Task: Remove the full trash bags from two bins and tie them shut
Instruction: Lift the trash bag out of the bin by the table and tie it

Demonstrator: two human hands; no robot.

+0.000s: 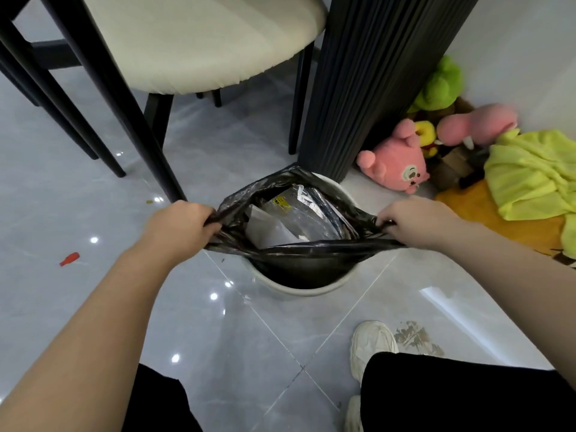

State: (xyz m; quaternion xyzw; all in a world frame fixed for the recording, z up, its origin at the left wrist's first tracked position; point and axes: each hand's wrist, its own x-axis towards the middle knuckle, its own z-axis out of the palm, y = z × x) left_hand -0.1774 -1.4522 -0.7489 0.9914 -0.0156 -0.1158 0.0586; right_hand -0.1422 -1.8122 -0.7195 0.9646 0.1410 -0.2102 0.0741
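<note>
Clenched on opposite edges of the black trash bag [311,249] with left hand [184,226] and right hand [414,221].
Pulled wide between them, seated in the white round bin [299,290] on grey floor tiles [249,338], stuffed with paper and foil wrappers [274,229]; just behind, fluted black pedestal [358,88] and pink plush toy [392,166].

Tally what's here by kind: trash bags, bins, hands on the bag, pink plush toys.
Black trash bag: 1
White bin: 1
Hands gripping the bag: 2, left hand and right hand
Pink plush toys: 2
Total: 6
</note>
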